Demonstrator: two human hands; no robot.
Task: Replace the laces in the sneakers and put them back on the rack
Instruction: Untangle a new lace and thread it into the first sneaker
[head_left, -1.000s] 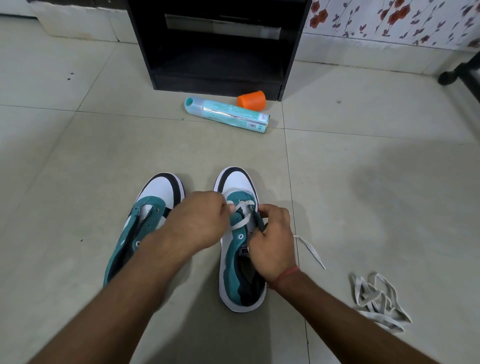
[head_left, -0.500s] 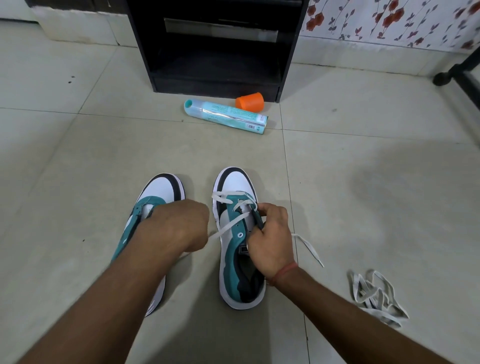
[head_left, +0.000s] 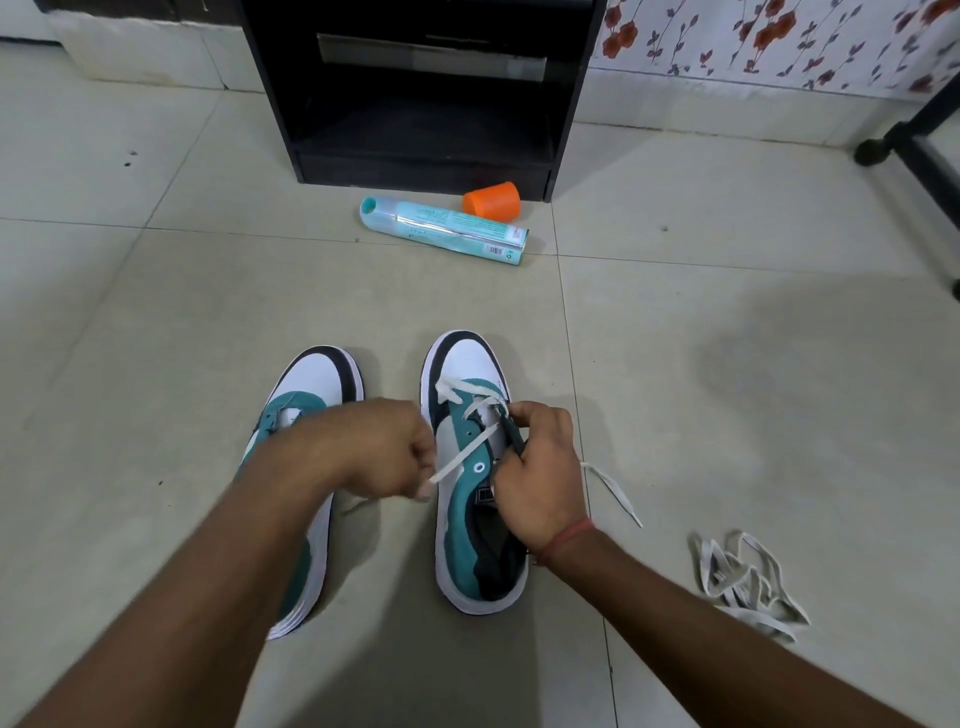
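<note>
The left forearm hid much of the left sneaker (head_left: 317, 379) — the spray can (head_left: 447, 231) label was too small to read.

Two sneakers (head_left: 470, 467) (head_left: 306, 410), two white laces (head_left: 467, 452) (head_left: 743, 582), one spray can (head_left: 441, 228), one orange cap (head_left: 492, 200), one black rack (head_left: 421, 88)

A home room is indicated: tiled floor (head_left: 727, 364), floral wallpaper (head_left: 779, 41) beside a black rack (head_left: 571, 104).
</note>
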